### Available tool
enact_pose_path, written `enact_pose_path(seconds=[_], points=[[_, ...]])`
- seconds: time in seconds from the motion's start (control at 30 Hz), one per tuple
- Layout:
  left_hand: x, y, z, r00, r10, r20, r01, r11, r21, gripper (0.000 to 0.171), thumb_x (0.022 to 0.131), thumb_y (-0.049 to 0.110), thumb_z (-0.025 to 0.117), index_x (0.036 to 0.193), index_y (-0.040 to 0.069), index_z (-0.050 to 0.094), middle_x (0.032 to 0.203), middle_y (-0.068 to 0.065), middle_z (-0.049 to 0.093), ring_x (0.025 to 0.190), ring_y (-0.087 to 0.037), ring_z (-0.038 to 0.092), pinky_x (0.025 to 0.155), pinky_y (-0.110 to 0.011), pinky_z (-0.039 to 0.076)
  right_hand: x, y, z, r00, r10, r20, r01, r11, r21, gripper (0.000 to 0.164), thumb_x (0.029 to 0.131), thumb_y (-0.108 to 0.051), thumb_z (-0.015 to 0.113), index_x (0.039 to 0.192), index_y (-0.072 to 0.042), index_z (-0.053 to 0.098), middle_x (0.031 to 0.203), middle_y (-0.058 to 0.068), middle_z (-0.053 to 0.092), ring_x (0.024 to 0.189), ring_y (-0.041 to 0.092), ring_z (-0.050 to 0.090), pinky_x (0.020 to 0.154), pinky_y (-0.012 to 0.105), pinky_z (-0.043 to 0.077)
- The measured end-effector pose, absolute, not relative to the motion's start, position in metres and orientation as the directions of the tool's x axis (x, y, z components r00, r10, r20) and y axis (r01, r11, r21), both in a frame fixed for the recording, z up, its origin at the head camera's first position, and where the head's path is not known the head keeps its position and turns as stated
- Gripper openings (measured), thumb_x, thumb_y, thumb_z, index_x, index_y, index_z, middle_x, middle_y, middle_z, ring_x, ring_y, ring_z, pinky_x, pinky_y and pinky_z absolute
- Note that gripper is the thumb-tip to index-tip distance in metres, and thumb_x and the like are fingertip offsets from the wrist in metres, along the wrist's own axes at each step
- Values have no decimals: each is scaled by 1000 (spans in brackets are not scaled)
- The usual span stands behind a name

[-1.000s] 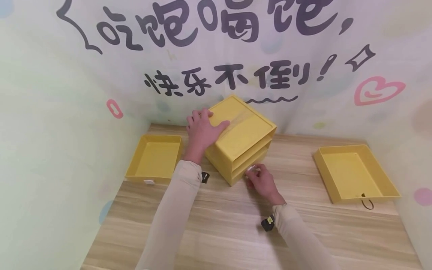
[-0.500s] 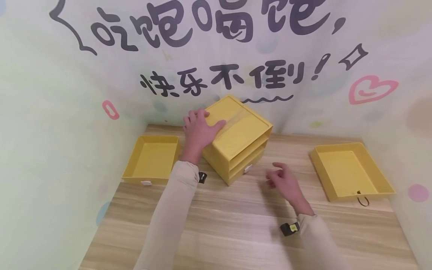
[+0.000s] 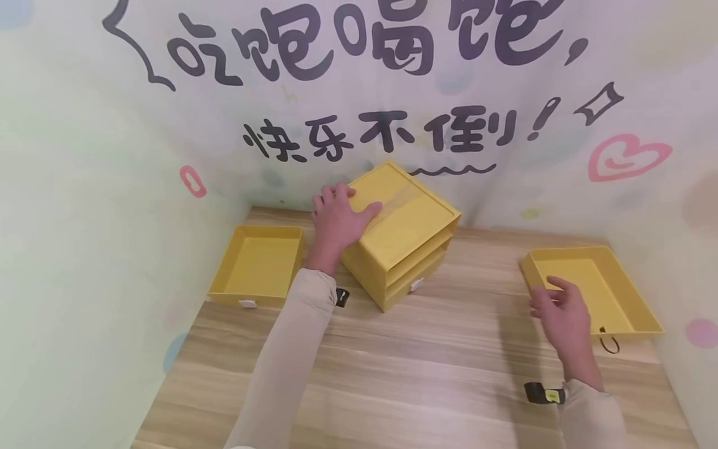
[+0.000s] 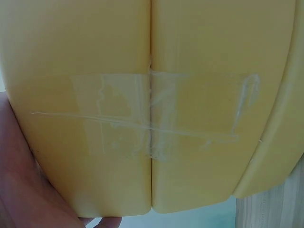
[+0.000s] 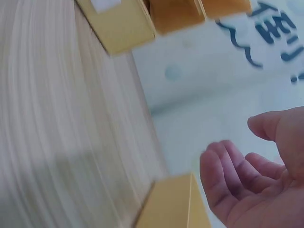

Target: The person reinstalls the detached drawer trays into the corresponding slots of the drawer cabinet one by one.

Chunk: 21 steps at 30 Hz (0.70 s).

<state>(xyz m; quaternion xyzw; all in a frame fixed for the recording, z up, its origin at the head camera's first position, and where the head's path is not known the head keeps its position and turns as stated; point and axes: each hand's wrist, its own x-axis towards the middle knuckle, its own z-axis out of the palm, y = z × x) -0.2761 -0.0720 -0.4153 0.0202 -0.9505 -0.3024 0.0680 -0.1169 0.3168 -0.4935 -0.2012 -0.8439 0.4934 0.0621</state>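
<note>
A yellow desktop drawer cabinet (image 3: 406,215) stands at an angle near the back wall. Its two upper slots are open, and a drawer front with a white tab (image 3: 416,285) fills the lowest one. My left hand (image 3: 339,218) rests spread over the cabinet's top left edge, thumb across the top. In the left wrist view, clear tape (image 4: 156,114) crosses a seam on the cabinet's side. My right hand (image 3: 563,318) holds nothing, its fingers loosely bent. From the head it overlaps the left wall of a loose yellow drawer (image 3: 589,280), which has a dark loop (image 3: 610,345) at its front.
Another loose yellow drawer (image 3: 258,265), with a white tab (image 3: 247,304) on its front, lies left of the cabinet. Everything stands on a wood-grain tabletop (image 3: 404,374). A printed wall covering (image 3: 314,181) closes off the back and both sides.
My right hand has let go of the white tab at the cabinet's lowest drawer and moved right to the loose drawer. The left hand has stayed on the cabinet.
</note>
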Motion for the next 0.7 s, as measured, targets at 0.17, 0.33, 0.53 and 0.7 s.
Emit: enact_pose_path(seconds=[0.17,0.33,0.53,0.7], points=[[-275,-72,-416,-988,-93,121,-7,820,572,73,83,75,62,127,19,49,136,-12,41,125,-35,36,103,-54,37,-106,338,-498,-810,572,-133,414,396,-820,61,100,-44,57,149,-9,45,95,-27,51,76,-14,53,63,10,47],[-274,-72,-416,-988,-92,123,-4,816,578,72,83,75,62,128,20,50,136,-12,41,125,-35,35,104,-53,36,-95,357,-503,-698,707,-114,471,334,-816,45,99,-42,56,139,-20,57,91,-31,47,80,-11,45,67,11,39],[-274,-70,-416,-987,-87,132,7,810,587,71,84,74,62,127,20,50,135,-12,42,124,-35,35,104,-53,36,-79,374,-512,-596,801,-64,481,292,-827,18,98,-33,50,112,-39,58,87,-33,44,76,-13,41,69,14,35],[-275,-71,-417,-986,-90,140,9,812,583,71,83,74,62,127,19,50,134,-12,42,123,-35,36,103,-53,37,-70,385,-518,-583,797,-161,548,238,-802,48,96,-20,47,144,-18,50,111,-21,41,94,-6,36,87,21,34]])
